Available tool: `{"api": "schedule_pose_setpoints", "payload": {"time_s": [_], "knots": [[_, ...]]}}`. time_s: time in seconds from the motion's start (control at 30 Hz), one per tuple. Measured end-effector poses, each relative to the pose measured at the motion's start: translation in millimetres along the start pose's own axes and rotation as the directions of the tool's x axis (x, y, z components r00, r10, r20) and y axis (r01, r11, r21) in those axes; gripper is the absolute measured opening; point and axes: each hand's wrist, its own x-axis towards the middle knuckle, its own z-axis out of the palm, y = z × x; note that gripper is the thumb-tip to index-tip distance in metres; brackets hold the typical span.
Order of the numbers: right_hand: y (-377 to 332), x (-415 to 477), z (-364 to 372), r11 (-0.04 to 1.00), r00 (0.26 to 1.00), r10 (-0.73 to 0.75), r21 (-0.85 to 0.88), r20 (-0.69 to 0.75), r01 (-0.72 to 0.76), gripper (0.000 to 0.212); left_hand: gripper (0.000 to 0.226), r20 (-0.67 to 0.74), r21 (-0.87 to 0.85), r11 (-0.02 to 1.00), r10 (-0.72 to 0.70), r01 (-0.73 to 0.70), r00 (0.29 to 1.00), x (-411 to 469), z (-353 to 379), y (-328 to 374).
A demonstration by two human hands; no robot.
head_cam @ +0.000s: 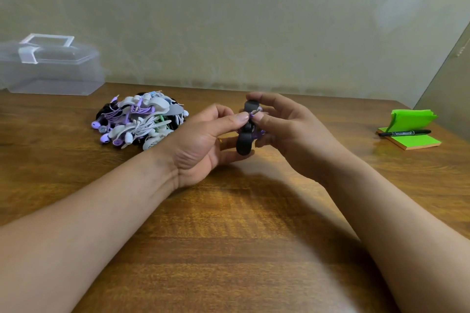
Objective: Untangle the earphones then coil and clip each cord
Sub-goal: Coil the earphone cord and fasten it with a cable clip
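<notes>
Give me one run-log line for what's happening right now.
stage: clipping one cord | left hand: grips black clip | right hand: pinches purple cord at clip | earphone pile: on table

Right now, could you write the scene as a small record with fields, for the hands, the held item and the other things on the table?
left hand: holds black clip from below, thumb on it
right hand: fingers curled on the clip's upper end
held item: black clip with purple cord in it, above the wooden table
earphone pile: left of the hands
clear plastic box: far left, by the wall
green sticky notes: right, black marker lying on them
</notes>
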Motion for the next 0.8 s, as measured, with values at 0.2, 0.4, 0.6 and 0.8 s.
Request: {"api": "schedule_pose_setpoints", "payload": {"time_s": [0.2, 0.4, 0.6, 0.8], "knots": [[-10, -6, 5, 0.994, 0.999, -0.037, -0.104, 0.018, 0.039, 0.033, 0.026, 0.269, -0.132, 0.974, -0.145, 0.185, 0.952, -6, 0, 0], [-7, -5, 4, 0.938, 0.97, -0.141, -0.34, -0.199, 0.067, 0.024, 0.022, 0.081, -0.135, 0.99, -0.033, 0.044, 0.996, 3, 2, -1], [-4, -8, 13, 0.891, 0.983, -0.174, -0.436, -0.065, 0.129, 0.016, 0.024, 0.085, -0.02, 1.0, 0.017, -0.015, 0.996, 1, 2, -3], [-6, -7, 12, 0.955, 0.992, -0.092, -0.29, -0.092, 0.061, 0.017, 0.038, 0.125, -0.039, 0.999, -0.016, 0.021, 0.992, 2, 2, -3]]}}
